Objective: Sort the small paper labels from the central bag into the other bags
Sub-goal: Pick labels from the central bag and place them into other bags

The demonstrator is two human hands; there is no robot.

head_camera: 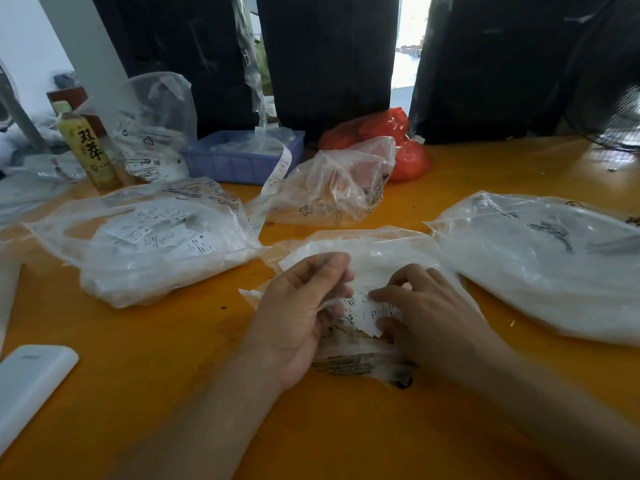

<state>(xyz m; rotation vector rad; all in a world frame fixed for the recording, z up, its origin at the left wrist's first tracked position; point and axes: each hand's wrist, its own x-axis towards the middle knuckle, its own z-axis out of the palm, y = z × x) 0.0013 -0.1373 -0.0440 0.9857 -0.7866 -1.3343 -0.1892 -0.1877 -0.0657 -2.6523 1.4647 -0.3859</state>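
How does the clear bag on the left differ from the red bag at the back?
The clear bag on the left is see-through, showing white printed labels inside; the red bag is opaque. The clear bag on the left lies near, flat and spread; the red bag sits bunched, farther back, partly behind another clear bag. Both rest on the orange table.

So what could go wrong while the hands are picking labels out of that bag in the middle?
1. The right hand pinches several small paper labels at once, so a mixed bunch might land in the wrong bag.
2. The left hand holds the thin central bag open; it might slip and spill labels on the table.
3. The label strip trailing from the blue tray could snag.
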